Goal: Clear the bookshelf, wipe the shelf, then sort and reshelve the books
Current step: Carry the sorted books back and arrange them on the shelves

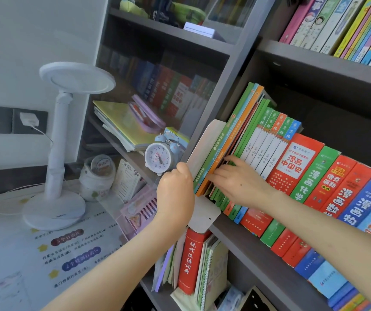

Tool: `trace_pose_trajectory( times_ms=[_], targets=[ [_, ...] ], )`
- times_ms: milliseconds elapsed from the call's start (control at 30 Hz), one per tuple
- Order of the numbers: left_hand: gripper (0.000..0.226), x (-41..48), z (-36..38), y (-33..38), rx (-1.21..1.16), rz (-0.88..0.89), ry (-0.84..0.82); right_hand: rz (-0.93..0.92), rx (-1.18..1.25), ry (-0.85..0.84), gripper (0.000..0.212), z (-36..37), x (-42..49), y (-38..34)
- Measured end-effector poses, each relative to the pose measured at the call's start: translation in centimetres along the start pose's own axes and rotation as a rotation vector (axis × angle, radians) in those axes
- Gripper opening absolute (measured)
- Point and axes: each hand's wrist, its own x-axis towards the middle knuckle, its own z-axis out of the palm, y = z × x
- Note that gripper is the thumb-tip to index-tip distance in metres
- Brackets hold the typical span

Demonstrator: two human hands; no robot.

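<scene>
Step in hand: clearing, judged from the shelf (258, 260), which is full. The books (296, 162) to be removed stand in a leaning row that runs from frame centre out toward 4 o'clock. The white bookend (207, 142) closes the row at its 9 o'clock end.

R hand (238, 182): fingers near straight, tips pushed in among the thin books (250, 129) just at 3 o'clock of the orange book (231, 140). Nothing is gripped. The hand is wide, not closed round any book.

L hand (175, 191): fingers curled, set against the bookend's outer edge, at approx. 7 o'clock of the plate. Whether it grips the plate or only braces it you cannot tell, as the fingertips are hidden.

Next move, est.: close R fingers and thumb round a small batch of thin books and draw it out toward you. Thin books look floppy, so take few per pull and support them from below. Hold the bookend w/ L hand. W/o it the leaning row may slide toward 9 o'clock and off the shelf end. The alarm clock (160, 158) stands near, at 11 o'clock of L hand, so avoid knocking it. Wiping and sorting are not yet begun.
</scene>
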Motion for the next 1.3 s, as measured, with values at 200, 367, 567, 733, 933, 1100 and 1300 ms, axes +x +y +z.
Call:
trace_pose_trajectory(
  times_ms=[200,367,567,733,933,1100,1300],
  targets=[
    [0.04,0.0,0.3,-0.1,0.08,-0.023,0.06,-0.036,-0.056,0.025,0.018,-0.6,2.0,0.2],
    [0.04,-0.2,0.1,-0.3,-0.077,0.039,0.101,-0.213,-0.147,-0.079,0.021,-1.2,1.6,1.3],
    [0.037,0.0,0.1,-0.1,-0.039,0.032,-0.081,-0.214,-0.344,-0.195,0.045,-1.4,1.8,1.2],
    [0.023,-0.1,-0.4,-0.3,-0.04,0.012,-0.164,-0.22,-0.445,-0.293,0.028,-1.5,2.7,0.3],
    [0.023,0.0,-1.0,-0.4,-0.12,-0.02,-0.22,-0.26,-0.47,-0.252,0.016,-1.6,3.3,0.1],
    [0.023,-0.1,-1.4,-0.1,-0.137,-0.028,-0.248,0.014,-0.196,0.056,0.03,-5.3,2.2,4.1],
    [0.021,-0.2,-1.6,-0.1,-0.139,-0.049,-0.235,0.056,-0.411,-0.117,0.062,-9.0,2.7,8.3]
  ],
)
